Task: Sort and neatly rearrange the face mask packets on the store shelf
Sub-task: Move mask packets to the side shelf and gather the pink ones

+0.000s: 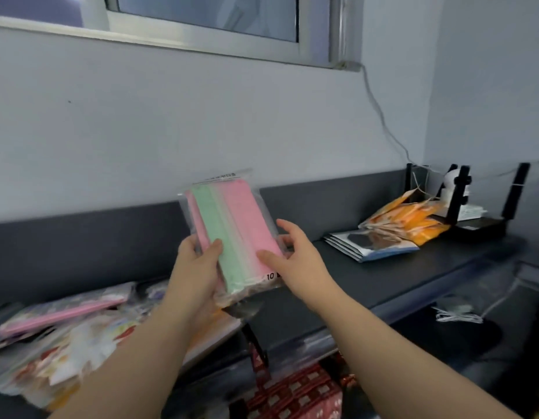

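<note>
A long dark grey shelf [383, 267] with a raised back panel runs beneath and beyond the left hand [198, 261] and the right hand [295, 255]. Down to the left of the left hand, a loose heap of clear-wrapped mask packets [66, 334] in pink, white and patterned prints lies on this shelf, with the packets overlapping and askew. Below the right forearm, on a lower level, sit red patterned boxes [301, 394]. Between the two hands, lifted clear of the shelf, is a clear plastic packet of pink and mint-green face masks [232, 231], upright with its top leaning slightly left. The left hand grips its lower left edge, thumb pressed on the front and fingers hidden behind. The right hand holds the lower right edge, thumb on the front and fingers wrapped round the side. Well off to the right of the right hand, a bundle of orange mask packets [413, 219] rests partly on a flat stack of white and blue packets [368, 246]. Further right stands a black router with upright aerials [479, 228], beside a small white camera [449, 182]
</note>
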